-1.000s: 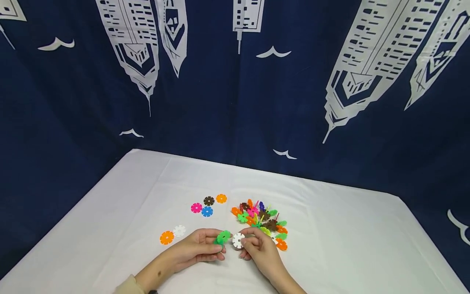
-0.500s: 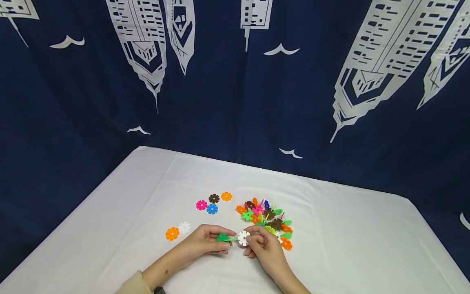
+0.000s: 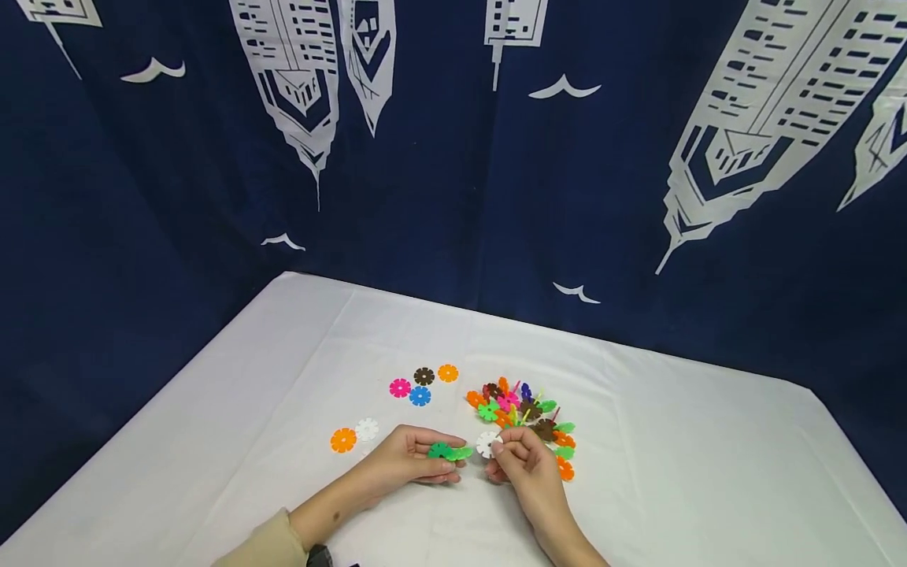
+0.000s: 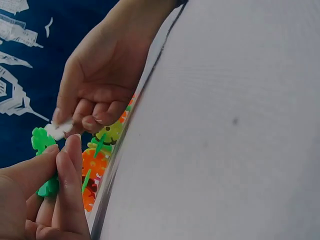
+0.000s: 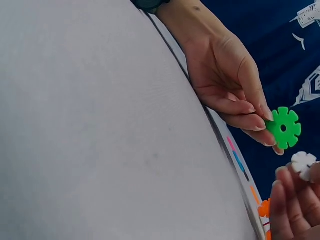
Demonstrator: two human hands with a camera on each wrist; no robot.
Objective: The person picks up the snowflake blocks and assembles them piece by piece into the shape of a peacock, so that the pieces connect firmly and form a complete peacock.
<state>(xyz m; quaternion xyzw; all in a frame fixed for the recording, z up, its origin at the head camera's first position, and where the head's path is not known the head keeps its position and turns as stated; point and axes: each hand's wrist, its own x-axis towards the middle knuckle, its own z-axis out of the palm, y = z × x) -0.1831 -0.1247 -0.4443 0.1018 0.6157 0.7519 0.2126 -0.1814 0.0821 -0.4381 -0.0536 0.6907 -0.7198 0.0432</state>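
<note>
Near the front of the table, my left hand [image 3: 404, 463] pinches a pair of joined plastic snowflake discs, a dark green disc [image 3: 438, 450] and a light green disc [image 3: 460, 453]. The light green one points toward my right hand [image 3: 531, 476], whose thumb and fingers pinch a white snowflake disc [image 3: 486, 443] by its edge. A small gap separates white from green in the head view. In the right wrist view the light green disc [image 5: 293, 131] shows its notched face, with the white disc [image 5: 300, 161] just below it.
Behind my right hand lies a cluster of joined multicoloured discs [image 3: 509, 403]. Loose pink [image 3: 400, 387], blue [image 3: 420, 396], brown [image 3: 423, 376] and orange discs [image 3: 448, 373] lie farther back. An orange disc [image 3: 343, 439] and a white disc [image 3: 366, 429] lie left, on the white cloth.
The green pair has turned in my left hand, its light green disc swinging from face-on to nearly edge-on, toward the white disc. My right hand keeps its pinch. The head view has shifted.
</note>
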